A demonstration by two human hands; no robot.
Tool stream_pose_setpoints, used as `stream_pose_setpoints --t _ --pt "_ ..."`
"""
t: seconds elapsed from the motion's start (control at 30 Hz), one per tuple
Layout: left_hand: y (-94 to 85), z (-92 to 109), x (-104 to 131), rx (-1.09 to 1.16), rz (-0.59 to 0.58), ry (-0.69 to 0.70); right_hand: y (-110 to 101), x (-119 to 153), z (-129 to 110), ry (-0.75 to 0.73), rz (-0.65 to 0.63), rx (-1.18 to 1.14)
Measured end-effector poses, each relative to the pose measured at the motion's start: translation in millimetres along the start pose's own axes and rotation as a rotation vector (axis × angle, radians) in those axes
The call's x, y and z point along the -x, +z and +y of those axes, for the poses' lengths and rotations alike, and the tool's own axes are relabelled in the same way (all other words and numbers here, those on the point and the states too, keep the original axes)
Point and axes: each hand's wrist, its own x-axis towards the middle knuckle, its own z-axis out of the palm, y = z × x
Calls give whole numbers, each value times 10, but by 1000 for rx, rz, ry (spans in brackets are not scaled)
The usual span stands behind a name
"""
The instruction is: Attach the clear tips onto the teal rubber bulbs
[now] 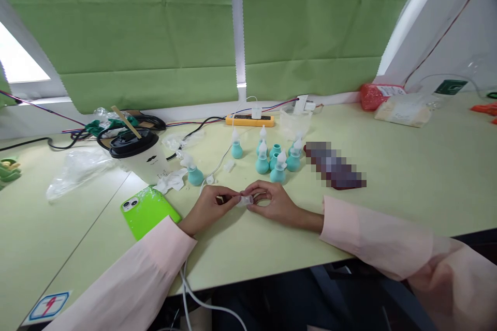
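Between my two hands, above the table [240,258], is a small clear plastic piece [245,200]. My left hand [213,206] pinches its left end with thumb and fingertips. The fingers of my right hand [275,204] are curled round its right end. Beyond my right hand stand several teal bulbs, most with clear tips, among them a front one [278,170]. A single teal bulb [236,149] stands upright behind my hands. Just beyond my left hand, another teal bulb [195,176] has a clear tip that tilts left. A small clear piece [229,166] lies between the bulbs.
A green phone [149,212] lies by my left forearm, with a lidded cup [143,160] behind it. A dark, blurred-out object [336,166] lies right of the bulbs. At the back are a yellow power strip [249,121], a clear container [295,123] and a red package [378,96].
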Motion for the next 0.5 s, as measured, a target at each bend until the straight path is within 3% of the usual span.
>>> stream_pose_setpoints --t 0.1,0.5 --pt "14 -3 6 -27 74 47 7 -3 5 44 7 -20" --pt "35 -55 38 -379 119 486 20 -13 28 115 2 -103"
